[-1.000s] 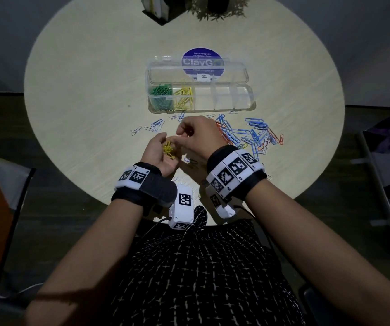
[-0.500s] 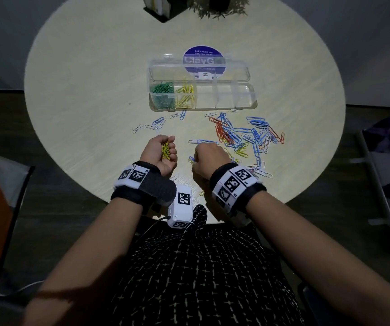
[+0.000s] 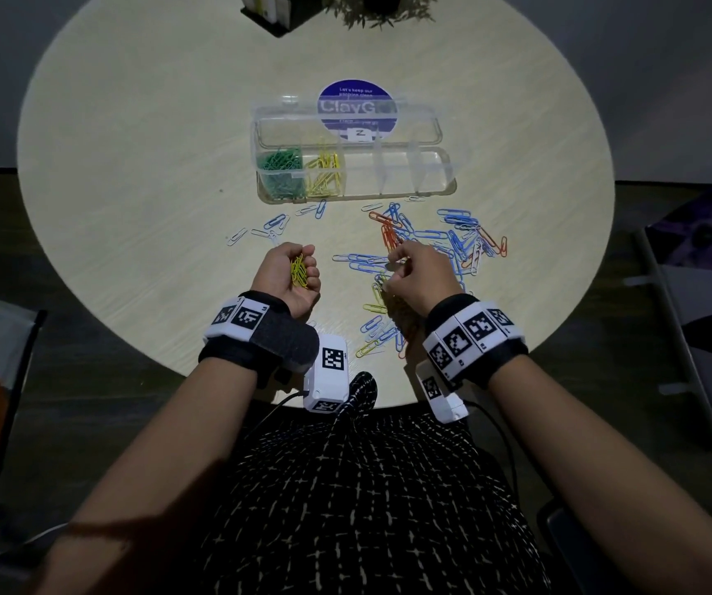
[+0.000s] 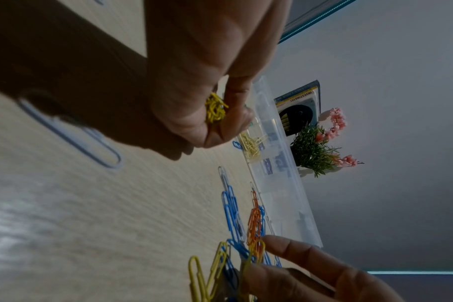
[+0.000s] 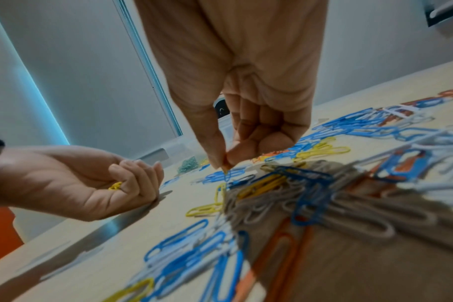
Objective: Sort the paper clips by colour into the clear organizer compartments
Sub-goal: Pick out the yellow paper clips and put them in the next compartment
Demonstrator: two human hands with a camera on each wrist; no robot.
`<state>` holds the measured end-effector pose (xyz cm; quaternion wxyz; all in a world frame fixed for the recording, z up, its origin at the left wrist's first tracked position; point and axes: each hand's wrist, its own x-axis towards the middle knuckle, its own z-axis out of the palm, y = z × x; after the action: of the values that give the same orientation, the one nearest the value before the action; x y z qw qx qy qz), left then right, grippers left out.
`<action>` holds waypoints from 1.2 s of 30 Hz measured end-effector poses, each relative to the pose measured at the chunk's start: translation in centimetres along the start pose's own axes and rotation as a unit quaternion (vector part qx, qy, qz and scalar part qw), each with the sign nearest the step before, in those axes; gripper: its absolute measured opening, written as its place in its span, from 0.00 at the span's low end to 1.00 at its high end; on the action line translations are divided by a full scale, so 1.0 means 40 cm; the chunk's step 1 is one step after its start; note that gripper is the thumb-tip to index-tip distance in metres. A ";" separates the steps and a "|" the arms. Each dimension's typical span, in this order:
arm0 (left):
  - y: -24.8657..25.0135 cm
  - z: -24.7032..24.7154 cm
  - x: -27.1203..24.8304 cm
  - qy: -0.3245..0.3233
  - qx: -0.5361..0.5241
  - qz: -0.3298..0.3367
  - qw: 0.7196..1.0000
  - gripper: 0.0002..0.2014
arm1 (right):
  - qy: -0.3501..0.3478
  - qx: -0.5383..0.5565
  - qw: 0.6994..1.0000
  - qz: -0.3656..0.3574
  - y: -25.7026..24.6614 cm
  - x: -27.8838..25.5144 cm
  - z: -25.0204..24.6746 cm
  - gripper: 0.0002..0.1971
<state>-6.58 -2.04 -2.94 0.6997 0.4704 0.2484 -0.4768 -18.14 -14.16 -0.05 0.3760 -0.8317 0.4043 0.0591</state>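
Observation:
My left hand (image 3: 303,268) lies palm up on the table, fingers curled round a bunch of yellow clips (image 3: 300,270), also seen in the left wrist view (image 4: 215,110). My right hand (image 3: 395,261) hovers over the loose pile of blue, orange, white and yellow clips (image 3: 453,242). Its thumb and forefinger pinch the tip of one yellow clip (image 5: 225,168) just above the table. The clear organizer (image 3: 431,191) stands open behind the pile. Green clips (image 3: 279,165) fill its leftmost compartment and yellow clips (image 3: 324,171) the one beside it. Its other compartments look empty.
A few blue and white clips (image 3: 268,227) lie left of the pile, and more clips (image 3: 378,332) near the table's front edge. A round blue sticker (image 3: 356,94) shows behind the lid. A small plant (image 3: 384,10) and a book holder (image 3: 268,10) stand at the back.
My right hand has left the left palm and moved right and forward into the loose pile, where it now pinches a clip. The left hand has stayed cupped round its yellow clips.

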 end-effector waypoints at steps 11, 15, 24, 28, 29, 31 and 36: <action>0.001 0.009 0.006 0.006 0.002 0.002 1.000 0.16 | -0.015 -0.116 0.993 0.009 0.003 -0.002 0.044 0.06; 0.001 0.010 0.006 0.006 0.003 0.005 1.000 0.16 | -0.016 -0.148 0.989 0.007 -0.009 0.008 0.062 0.08; -0.008 0.022 0.000 0.008 -0.002 0.001 1.000 0.16 | -0.026 -0.132 0.991 -0.021 -0.033 0.000 0.044 0.03; -0.023 0.035 -0.012 -0.011 -0.019 -0.003 1.000 0.18 | 0.035 -0.008 0.997 -0.062 -0.066 -0.013 0.004 0.05; -0.029 0.041 -0.017 -0.023 -0.021 -0.010 0.999 0.18 | 0.031 0.016 0.996 -0.079 -0.081 -0.020 -0.001 0.04; -0.041 0.053 -0.026 -0.050 -0.032 -0.026 0.998 0.20 | 0.015 0.037 0.994 -0.102 -0.104 -0.028 -0.005 0.05; -0.046 0.056 -0.021 -0.046 0.021 -0.044 0.998 0.20 | 0.058 0.039 0.994 -0.084 -0.085 -0.006 -0.021 0.04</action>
<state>-8.82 -3.87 -2.07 0.6788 0.4512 0.2267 -0.5332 -16.01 -13.24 2.60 0.3876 -0.8493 0.3566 -0.0371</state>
